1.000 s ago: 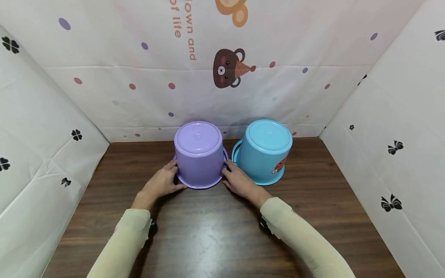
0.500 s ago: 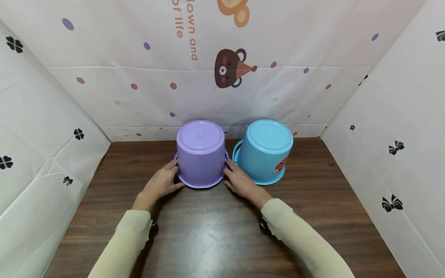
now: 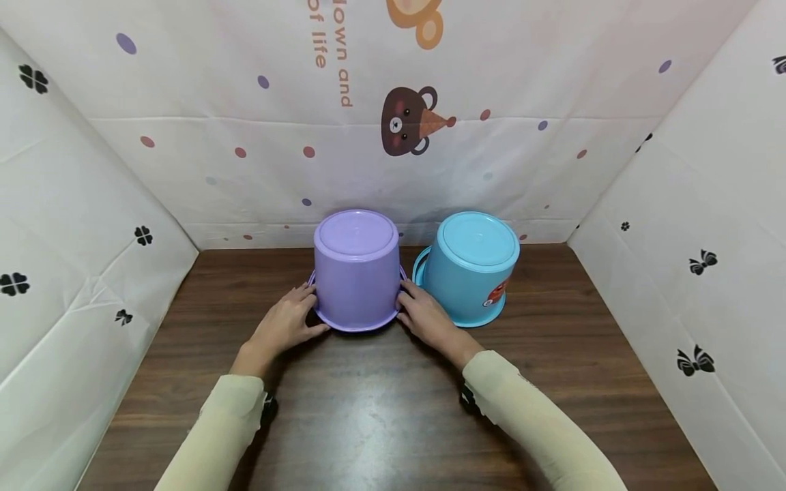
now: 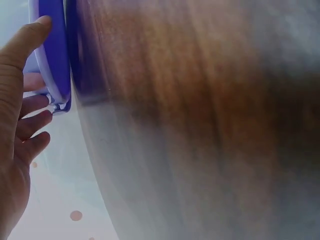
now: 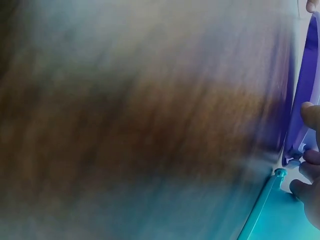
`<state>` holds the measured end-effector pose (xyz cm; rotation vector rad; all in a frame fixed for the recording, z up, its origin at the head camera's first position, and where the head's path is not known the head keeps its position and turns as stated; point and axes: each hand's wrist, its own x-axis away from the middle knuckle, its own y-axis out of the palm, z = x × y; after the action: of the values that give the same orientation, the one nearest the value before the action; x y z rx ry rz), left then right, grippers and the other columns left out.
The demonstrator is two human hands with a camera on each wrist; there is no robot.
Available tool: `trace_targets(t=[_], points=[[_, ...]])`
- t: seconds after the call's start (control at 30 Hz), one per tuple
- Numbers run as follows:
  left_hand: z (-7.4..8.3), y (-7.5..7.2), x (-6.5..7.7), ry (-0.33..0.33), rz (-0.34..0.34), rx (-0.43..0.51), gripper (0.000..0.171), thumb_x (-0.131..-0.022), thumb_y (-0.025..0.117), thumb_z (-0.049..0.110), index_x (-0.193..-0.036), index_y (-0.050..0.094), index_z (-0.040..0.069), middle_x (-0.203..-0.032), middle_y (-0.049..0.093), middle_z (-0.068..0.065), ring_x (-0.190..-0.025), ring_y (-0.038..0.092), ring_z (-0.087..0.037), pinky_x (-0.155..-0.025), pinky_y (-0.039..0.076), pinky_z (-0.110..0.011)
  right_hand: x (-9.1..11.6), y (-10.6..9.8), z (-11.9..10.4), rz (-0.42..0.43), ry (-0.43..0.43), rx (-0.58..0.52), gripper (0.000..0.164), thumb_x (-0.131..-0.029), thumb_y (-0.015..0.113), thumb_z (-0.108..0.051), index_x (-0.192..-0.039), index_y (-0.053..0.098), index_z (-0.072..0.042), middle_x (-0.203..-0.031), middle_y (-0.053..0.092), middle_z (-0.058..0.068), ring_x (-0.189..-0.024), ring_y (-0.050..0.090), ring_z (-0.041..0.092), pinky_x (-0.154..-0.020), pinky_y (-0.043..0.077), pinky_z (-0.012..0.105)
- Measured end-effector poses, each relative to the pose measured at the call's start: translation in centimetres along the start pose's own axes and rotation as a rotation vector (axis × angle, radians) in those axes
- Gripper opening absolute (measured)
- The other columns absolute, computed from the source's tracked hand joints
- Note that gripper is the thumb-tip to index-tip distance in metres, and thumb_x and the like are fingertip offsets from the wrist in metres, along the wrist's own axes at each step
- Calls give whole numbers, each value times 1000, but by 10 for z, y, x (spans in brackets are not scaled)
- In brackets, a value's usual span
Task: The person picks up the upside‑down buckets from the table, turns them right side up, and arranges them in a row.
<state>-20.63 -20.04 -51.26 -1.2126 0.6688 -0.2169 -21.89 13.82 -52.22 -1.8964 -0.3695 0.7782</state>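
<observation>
An upside-down purple bucket [image 3: 357,273] is near the back of the brown table, its base facing up. My left hand [image 3: 285,324] grips its left side low down by the rim. In the left wrist view the thumb lies on the purple rim [image 4: 54,55] and the other fingers curl in behind it. My right hand [image 3: 426,317] holds the opposite side at the rim, close to the handle joint. A narrow gap seems to separate rim and tabletop in the wrist views. Just right of it is an upside-down light-blue bucket [image 3: 473,273] with a red label, handle on its left.
The brown wood-grain table [image 3: 362,409] shows reflections of the buckets. A patterned white cloth wall [image 3: 245,184] rises right behind them. White side walls [image 3: 675,273] border the table left and right. My right hand is very near the light-blue bucket.
In the head view the purple bucket has risen slightly, with both hands still at its rim. The whole scene has drifted a little rightward. The light-blue bucket stays against the background.
</observation>
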Motion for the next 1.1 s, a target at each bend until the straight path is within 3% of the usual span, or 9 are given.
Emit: trace_targets(t=[0.27, 0.57, 0.77, 1.1], points=[[-1, 0, 3, 59, 112, 47, 50, -67, 97, 33, -90, 68, 0, -124, 69, -30, -118, 67, -46, -83, 62, -50, -1, -5, -3, -10, -25, 8, 21, -92, 78, -9, -98, 59, -12, -145, 55, 26, -131, 58, 42, -104, 54, 49], [-1, 1, 5, 14, 213, 161, 28, -68, 83, -7, -86, 63, 2, -118, 70, -24, -111, 70, -40, -88, 60, -51, 3, -15, -3, 2, -59, -29, 19, -93, 77, -10, -99, 59, -11, -142, 56, 24, -131, 59, 39, -106, 53, 47], [4, -1, 9, -23, 229, 199, 26, -71, 82, -5, -89, 65, 2, -118, 70, -22, -114, 69, -40, -91, 60, -52, 6, -24, -2, 5, -77, -47, 16, -96, 74, -12, -101, 59, -11, -144, 56, 22, -134, 57, 37, -109, 51, 46], [15, -3, 12, 9, 293, 229, 25, -68, 76, -9, -84, 62, 3, -109, 68, -19, -108, 70, -39, -82, 61, -47, 14, -29, 0, 42, -120, -116, 15, -96, 72, -6, -103, 59, -9, -145, 55, 26, -137, 55, 40, -108, 52, 48]])
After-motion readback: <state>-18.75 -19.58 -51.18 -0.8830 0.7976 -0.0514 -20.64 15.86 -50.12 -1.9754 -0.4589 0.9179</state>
